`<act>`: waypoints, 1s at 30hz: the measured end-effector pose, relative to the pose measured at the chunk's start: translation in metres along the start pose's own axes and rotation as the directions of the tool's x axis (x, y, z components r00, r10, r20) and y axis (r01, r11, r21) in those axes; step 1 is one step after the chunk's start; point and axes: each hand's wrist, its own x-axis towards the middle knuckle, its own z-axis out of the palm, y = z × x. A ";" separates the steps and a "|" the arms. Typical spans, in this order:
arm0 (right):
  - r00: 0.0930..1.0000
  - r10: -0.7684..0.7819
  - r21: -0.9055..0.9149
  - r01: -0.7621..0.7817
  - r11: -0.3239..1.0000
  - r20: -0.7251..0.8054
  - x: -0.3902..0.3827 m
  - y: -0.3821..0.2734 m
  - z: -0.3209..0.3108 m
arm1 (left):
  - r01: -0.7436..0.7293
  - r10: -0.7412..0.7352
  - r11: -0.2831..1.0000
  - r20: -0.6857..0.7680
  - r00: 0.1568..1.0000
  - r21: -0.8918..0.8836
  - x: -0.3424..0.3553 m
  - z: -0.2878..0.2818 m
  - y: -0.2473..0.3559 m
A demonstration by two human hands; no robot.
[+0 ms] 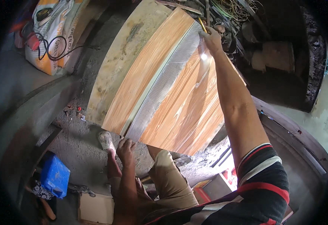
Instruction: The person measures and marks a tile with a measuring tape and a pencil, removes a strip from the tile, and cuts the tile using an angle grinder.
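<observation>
Two wood-grain panels [177, 112] lie over a stained beige board [119, 48], with a pale green strip [147, 103] and a grey ridged band [160, 90] between them. At the upper end of the band, my right hand [211, 39] is closed on a thin yellow pencil-like stick [201, 23] at the panels' edge. My left hand [126, 150] is at the lower end of the band, fingers curled on the panel edge. A small bright light shows on the right panel.
A white-and-orange sack [46, 56] with a black cable [51, 55] sits upper left. A blue jerrycan [56, 174] and cardboard [95, 208] are lower left. Tangled scraps [235, 13] lie at the top, dark blocks [276, 56] at right. My legs are under the lower edge.
</observation>
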 end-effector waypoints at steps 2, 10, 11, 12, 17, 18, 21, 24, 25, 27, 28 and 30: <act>0.999 0.002 0.025 0.000 1.000 -0.046 0.012 0.019 -0.017 | 0.009 -0.009 1.000 0.020 1.000 -0.010 0.000 0.015 0.000; 0.995 0.080 0.318 -0.059 0.946 -0.056 0.006 0.025 -0.013 | 0.081 -0.078 0.994 -0.041 0.996 0.074 -0.020 0.033 0.032; 0.995 0.090 0.334 -0.073 0.940 -0.036 0.004 0.019 -0.010 | 0.079 -0.075 0.994 -0.047 0.996 0.076 -0.019 0.029 0.031; 0.995 0.100 0.349 -0.088 0.933 -0.016 0.002 0.013 -0.007 | 0.069 -0.066 0.995 -0.051 0.997 0.070 -0.017 0.025 0.029; 0.994 0.086 0.306 -0.063 0.950 -0.065 0.007 0.025 -0.013 | 0.063 -0.062 0.995 -0.018 0.998 0.073 -0.015 0.026 0.022; 0.992 0.102 0.309 -0.075 0.948 -0.074 0.005 0.022 -0.010 | 0.062 -0.060 0.996 -0.023 0.998 0.069 -0.016 0.025 0.022; 0.992 0.072 0.274 -0.042 0.961 -0.102 0.012 0.037 -0.023 | 0.070 -0.071 0.996 0.006 0.997 0.060 -0.016 0.032 0.020; 0.991 0.074 0.190 -0.052 0.980 -0.111 0.002 0.031 -0.006 | 0.067 -0.067 0.992 0.000 0.998 0.107 -0.015 0.020 0.021; 0.993 0.076 0.198 -0.056 0.979 -0.094 0.000 0.028 0.001 | 0.062 -0.063 0.986 -0.001 0.998 0.156 -0.014 0.014 0.021; 0.988 -0.041 -0.169 0.014 0.985 -0.151 0.001 0.031 0.015 | -0.155 0.141 0.961 0.079 0.987 0.227 -0.003 -0.008 -0.004; 0.989 -0.043 -0.370 -0.012 0.929 -0.141 0.010 0.038 0.012 | -0.191 0.171 0.965 0.117 0.978 0.183 0.005 -0.013 -0.022; 0.998 0.057 -0.361 -0.065 0.930 -0.034 0.030 0.061 -0.029 | -0.081 0.081 0.996 0.001 0.997 -0.031 0.003 0.012 -0.019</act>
